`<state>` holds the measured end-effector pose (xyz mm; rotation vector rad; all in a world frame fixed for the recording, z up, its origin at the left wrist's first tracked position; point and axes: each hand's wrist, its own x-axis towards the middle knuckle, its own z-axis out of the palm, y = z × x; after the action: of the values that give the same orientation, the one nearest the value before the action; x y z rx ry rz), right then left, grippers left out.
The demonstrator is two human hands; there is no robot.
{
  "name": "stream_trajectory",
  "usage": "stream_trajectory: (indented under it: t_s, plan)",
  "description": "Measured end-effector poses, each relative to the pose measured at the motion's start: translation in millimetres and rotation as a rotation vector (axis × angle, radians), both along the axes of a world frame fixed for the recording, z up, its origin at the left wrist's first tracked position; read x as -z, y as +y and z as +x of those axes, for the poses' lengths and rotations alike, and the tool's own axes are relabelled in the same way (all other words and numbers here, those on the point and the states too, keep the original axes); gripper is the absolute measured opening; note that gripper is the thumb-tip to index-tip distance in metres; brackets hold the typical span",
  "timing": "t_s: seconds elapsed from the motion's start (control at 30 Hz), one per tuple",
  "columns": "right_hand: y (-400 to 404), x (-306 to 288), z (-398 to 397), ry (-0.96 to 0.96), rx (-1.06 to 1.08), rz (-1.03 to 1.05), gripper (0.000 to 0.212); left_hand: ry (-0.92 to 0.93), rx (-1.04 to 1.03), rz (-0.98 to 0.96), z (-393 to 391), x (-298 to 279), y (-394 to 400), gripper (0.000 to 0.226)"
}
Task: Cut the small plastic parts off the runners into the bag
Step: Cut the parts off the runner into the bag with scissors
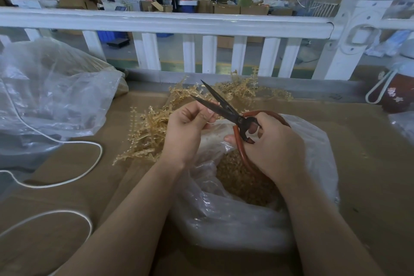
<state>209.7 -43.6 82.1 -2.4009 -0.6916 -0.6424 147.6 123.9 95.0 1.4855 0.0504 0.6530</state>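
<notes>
While scissors stand with blades spread, left hand pinches thin amber runner piece just at blade crotch, directly above clear bag. Right hand grips red loop handles, fingers curled through. Bag mouth open, amber cut parts heaped inside. Pile of uncut runners lies beyond on cardboard-covered table. Step in hand: mid-snip. Next move likely calls for closing blades squarely so part drops into bag.
</notes>
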Motion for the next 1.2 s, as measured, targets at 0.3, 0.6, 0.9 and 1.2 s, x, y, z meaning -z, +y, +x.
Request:
stream_trajectory:
  t_s: [0.3, 0.6, 0.9, 1.2]
  plan:
    - [0.6, 4.1, -1.2, -0.092, 0.034, 0.014, 0.048, -0.027, 0.051, -0.03, -0.7, -0.7, 0.9, 0.024]
    - [0.7, 0.1, -5.6, -0.093, -0.02, 0.087, 0.057, -0.062, 0.088, -0.097, -0.5, -1.4, 0.7, 0.025]
    - [1.8, 1.5, -3.2, -0.017, -0.021, 0.093, 0.064, -0.063, 0.105, -0.211, -0.5, -2.6, 1.2, 0.025]
    - [1.0, -1.0, -2.9, -0.018, -0.023, 0.044, 0.063, -0.05, 0.103, -0.137, -0.4, -1.4, 2.3, 0.021]
